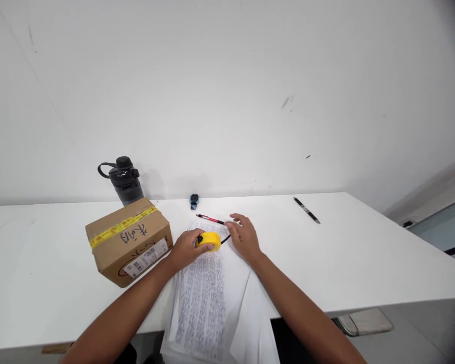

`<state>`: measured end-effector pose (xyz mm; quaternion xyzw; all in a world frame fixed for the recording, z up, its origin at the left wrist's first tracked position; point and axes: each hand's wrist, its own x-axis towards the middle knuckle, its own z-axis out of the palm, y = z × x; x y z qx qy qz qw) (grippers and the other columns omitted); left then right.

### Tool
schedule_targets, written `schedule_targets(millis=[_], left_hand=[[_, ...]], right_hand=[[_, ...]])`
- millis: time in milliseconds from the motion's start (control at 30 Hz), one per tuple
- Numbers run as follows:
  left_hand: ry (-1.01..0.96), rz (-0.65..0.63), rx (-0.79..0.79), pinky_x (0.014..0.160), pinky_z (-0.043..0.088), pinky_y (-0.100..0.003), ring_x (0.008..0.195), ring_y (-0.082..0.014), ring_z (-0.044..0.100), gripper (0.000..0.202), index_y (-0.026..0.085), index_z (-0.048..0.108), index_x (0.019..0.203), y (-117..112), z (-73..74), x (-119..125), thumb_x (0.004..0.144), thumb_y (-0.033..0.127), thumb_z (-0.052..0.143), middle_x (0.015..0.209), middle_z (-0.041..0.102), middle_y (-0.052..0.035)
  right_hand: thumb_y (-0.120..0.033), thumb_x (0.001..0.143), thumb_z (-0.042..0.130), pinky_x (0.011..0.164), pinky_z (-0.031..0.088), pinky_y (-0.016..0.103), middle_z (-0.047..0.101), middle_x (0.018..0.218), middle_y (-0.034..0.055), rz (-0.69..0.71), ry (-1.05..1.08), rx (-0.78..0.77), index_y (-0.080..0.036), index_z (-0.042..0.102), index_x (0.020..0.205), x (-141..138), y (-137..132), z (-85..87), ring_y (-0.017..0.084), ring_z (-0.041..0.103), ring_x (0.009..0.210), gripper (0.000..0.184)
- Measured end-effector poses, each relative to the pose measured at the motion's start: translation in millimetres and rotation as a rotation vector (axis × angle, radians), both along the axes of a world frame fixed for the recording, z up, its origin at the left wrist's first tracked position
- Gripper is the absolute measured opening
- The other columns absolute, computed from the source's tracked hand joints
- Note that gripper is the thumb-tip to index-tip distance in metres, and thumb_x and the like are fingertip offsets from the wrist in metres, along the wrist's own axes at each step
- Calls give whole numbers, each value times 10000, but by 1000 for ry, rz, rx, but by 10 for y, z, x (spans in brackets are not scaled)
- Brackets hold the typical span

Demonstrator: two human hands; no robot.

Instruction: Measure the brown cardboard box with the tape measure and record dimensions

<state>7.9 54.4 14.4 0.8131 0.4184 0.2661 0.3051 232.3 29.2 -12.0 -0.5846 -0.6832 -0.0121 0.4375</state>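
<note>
Tape measure, yellow, sits over the printed sheets at the near table edge. Left hand is wrapped around its left side. Right hand is just beside it at the black strap, fingers half curled; can't tell if it pinches anything. Cardboard box is to the left. Red pen lies just behind the hands. Further back: small blue device, black pen, dark bottle by the wall.

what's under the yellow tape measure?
Below the yellow tape measure lie printed sheets on the white table. The left hand grips its case, so the print right beneath case and hand is covered.
</note>
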Motion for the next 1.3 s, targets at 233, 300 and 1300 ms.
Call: schedule_targets(millis=[233, 300, 1300], left_hand=[[-78, 16, -50, 883, 454, -330, 997, -213, 590, 698, 234, 492, 1287, -49, 3, -34, 679, 488, 721, 1103, 615, -61], [-21, 52, 14, 829, 465, -328, 922, -208, 595, 714, 224, 495, 1280, -63, 16, -30, 665, 507, 722, 1031, 616, -50], [380, 322, 357, 869, 298, -424, 807, -249, 587, 544, 186, 633, 847, -110, 70, 74, 889, 647, 347, 740, 666, -64]], right_hand=[[-431, 843, 551, 1038, 245, 622, 589, 1266, 110, -148, 8, -285, -247, 692, 1023, 113, 179, -172, 341, 402, 1287, 294], [-388, 874, 497, 1062, 192, 607, 638, 1193, 79, -121, 62, -243, -244, 702, 892, 97, 171, -159, 304, 452, 1242, 251], [-449, 972, 313, 574, 445, 294, 697, 790, 12, -75, 463, 65, -241, 367, 989, -4, -171, 63, 121, 534, 461, 216]])
